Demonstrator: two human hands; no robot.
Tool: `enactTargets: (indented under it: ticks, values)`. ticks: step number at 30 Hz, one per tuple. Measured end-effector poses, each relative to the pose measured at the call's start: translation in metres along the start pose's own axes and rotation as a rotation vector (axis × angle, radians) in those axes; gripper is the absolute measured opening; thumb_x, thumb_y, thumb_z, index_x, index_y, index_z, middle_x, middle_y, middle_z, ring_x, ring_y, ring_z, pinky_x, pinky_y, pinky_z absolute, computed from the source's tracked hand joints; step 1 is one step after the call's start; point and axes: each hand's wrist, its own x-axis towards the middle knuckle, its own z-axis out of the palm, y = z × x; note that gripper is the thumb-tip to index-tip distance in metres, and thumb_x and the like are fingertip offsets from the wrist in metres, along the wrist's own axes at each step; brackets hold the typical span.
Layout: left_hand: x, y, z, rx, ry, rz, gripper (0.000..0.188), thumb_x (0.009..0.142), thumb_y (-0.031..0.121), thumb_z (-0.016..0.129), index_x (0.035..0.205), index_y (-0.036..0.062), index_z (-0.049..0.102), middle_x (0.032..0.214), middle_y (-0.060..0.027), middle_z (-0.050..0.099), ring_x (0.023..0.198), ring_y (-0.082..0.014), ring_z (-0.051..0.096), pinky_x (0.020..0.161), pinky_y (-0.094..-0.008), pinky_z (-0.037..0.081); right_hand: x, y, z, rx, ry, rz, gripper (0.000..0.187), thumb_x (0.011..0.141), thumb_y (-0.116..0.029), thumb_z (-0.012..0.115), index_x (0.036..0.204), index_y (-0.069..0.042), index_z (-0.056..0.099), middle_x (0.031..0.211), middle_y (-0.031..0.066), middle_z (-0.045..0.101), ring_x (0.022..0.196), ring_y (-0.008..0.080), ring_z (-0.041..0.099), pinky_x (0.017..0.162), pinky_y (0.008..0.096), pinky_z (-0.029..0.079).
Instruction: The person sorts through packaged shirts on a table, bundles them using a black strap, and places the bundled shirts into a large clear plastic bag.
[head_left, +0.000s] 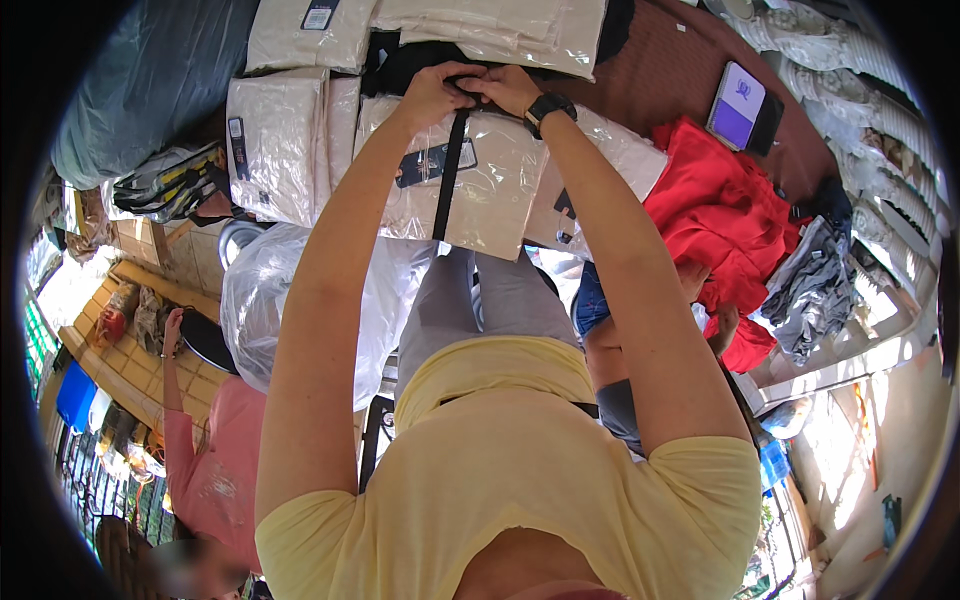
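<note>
My left hand and my right hand meet at the far side of the table, fingers closed together. Between them they pinch the top of a black strap, which hangs toward me over a clear-wrapped beige garment pack. A dark hang tag lies on the packs, partly crossed by the strap. Just behind my hands is black fabric. My fingers hide the strap's upper end. A black watch is on my right wrist.
More wrapped packs lie at left and behind. Red cloth is heaped at right, near a purple-and-white box on the brown table cover. A clear plastic bag hangs below left. A person in pink is at left; another person's hand touches the red cloth.
</note>
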Motion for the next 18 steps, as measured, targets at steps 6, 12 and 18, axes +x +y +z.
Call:
enactTargets:
  ticks: [6, 12, 18]
  values:
    - [0.001, 0.001, 0.002, -0.054, 0.012, 0.042, 0.051, 0.072, -0.014, 0.062, 0.121, 0.0006, 0.057, 0.098, -0.0079, 0.067, 0.077, -0.0093, 0.064, 0.071, -0.0209, 0.052, 0.003, 0.002, 0.000, -0.073, 0.011, 0.030, 0.053, 0.067, -0.056, 0.072, 0.077, -0.003, 0.070, 0.072, 0.0075, 0.066, 0.067, 0.0172, 0.061, 0.067, 0.0294, 0.047]
    - [-0.008, 0.014, 0.003, 0.050, 0.075, 0.050, 0.050, 0.071, -0.010, 0.066, 0.118, 0.0057, 0.058, 0.105, -0.0080, 0.063, 0.076, -0.0122, 0.063, 0.070, -0.0241, 0.051, -0.026, -0.026, -0.014, -0.390, 0.009, 0.093, 0.048, 0.074, -0.050, 0.067, 0.090, -0.005, 0.071, 0.089, 0.0173, 0.068, 0.083, 0.0275, 0.066, 0.077, 0.0356, 0.050]
    - [-0.053, 0.043, 0.004, 0.474, 0.369, 0.287, 0.033, 0.080, -0.002, 0.063, 0.111, 0.0089, 0.058, 0.105, -0.0101, 0.053, 0.089, -0.0185, 0.059, 0.077, -0.0319, 0.048, -0.033, 0.009, -0.044, -0.570, 0.082, 0.184, 0.039, 0.081, -0.039, 0.061, 0.101, -0.005, 0.069, 0.103, 0.0221, 0.065, 0.099, 0.0342, 0.062, 0.086, 0.0408, 0.049]
